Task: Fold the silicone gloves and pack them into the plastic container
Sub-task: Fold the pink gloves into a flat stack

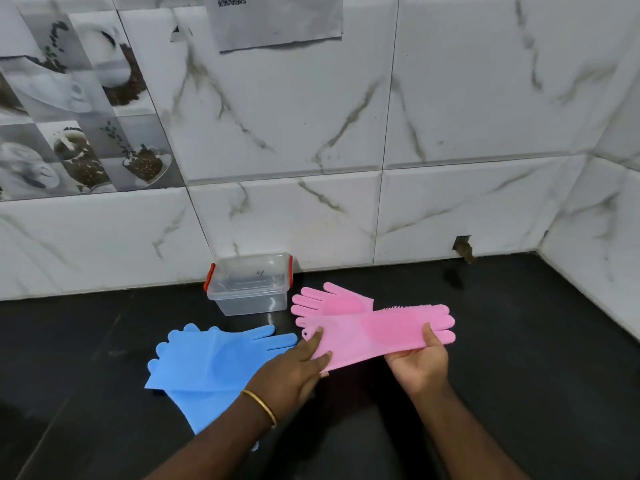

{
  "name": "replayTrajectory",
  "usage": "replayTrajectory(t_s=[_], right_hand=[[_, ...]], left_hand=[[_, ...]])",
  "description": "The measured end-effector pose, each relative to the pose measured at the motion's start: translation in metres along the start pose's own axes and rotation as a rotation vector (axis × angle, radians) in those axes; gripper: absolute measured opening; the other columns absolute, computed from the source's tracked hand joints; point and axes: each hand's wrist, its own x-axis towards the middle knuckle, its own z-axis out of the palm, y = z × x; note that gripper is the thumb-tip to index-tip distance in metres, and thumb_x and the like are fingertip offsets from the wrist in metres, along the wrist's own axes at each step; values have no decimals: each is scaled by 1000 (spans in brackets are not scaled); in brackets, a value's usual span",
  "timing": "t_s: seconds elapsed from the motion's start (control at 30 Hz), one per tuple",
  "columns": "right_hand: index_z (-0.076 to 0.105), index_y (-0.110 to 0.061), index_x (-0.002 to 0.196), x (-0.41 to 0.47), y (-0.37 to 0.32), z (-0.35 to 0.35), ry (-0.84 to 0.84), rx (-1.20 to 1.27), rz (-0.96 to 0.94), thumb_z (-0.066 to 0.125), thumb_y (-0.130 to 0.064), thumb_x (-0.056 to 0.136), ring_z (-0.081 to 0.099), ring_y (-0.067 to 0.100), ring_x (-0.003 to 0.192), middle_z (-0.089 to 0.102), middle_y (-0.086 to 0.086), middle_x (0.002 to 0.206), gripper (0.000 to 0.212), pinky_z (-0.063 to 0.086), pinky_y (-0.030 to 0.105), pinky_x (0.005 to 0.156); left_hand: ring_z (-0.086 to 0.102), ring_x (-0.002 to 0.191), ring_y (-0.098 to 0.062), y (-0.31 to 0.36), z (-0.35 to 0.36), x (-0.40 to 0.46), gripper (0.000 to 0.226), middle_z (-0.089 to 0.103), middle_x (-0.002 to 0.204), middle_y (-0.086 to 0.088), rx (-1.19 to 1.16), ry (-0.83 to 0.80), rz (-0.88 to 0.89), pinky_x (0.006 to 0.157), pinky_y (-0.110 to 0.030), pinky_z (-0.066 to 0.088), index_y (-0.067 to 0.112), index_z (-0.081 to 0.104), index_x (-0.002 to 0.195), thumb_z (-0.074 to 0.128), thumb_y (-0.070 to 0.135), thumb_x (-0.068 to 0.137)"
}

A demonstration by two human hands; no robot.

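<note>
Head view, taken over a dark counter (519, 341) backed by white marbled wall tiles (450, 116). Landmark: the clear plastic container (250, 285), red clips at both ends, lid on, standing against the wall.

Left of and nearer than the container, two blue silicone gloves (211, 362) lie flat and overlapped on the counter, fingers pointing partly toward the container, cuffs toward the camera. They are unfolded.

Nearer than the container, the left hand (294, 372) (a gold bangle (261, 407) on its wrist) has its grip closed on the cuff end of a pink silicone glove (374, 334), thumb on top, fingers underneath.

Right of the container, that glove stretches out lengthwise, raised off the counter. A second pink glove (325, 299) lies just behind it, immediately right of the container, fingers pointing toward the container's base; whether the two pink gloves touch cannot be told.

Farthest right of the container, the right hand (420, 362) grips the finger end of the held glove, thumb pressed on its upper face, palm turned up beneath.
</note>
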Motion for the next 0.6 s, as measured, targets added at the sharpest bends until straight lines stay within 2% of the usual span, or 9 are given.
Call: replayTrajectory(t_s=[0.17,0.3,0.43,0.53,0.6], right_hand=[[59,-6,125,-24,9,-31,94,-10,-111,49,-36,98,71,31,100,74,16,110,41,52,48,82],[57,-11,131,-39,26,-53,158,-40,-185,46,-36,99,64,30,113,69,14,121,42,49,49,90],[49,-10,135,-46,33,-61,262,-170,-237,38,-37,103,61,28,110,62,16,126,43,44,47,95],[51,-8,129,-49,32,-59,368,-330,-300,44,-25,104,62,24,103,61,13,125,31,44,40,91],[50,-5,132,-50,28,-59,452,-444,-340,48,-13,102,59,28,113,58,17,130,31,44,39,95]], left_hand=[[26,147,-25,-4,20,-20,51,-4,164,-3,42,-112,78,116,-30,28,29,23,153,28,38,103],[21,148,-27,-5,33,-38,51,-3,165,-3,63,-253,96,118,-36,30,32,19,154,30,39,104],[16,149,-31,-3,42,-44,55,-6,164,-8,105,-435,94,118,-45,29,29,13,154,32,39,104],[17,148,-36,-4,48,-46,56,-4,164,-13,118,-476,108,117,-47,29,26,13,154,31,40,104],[18,148,-38,-6,52,-46,55,-3,163,-14,118,-481,106,117,-47,28,26,13,154,31,40,104]])
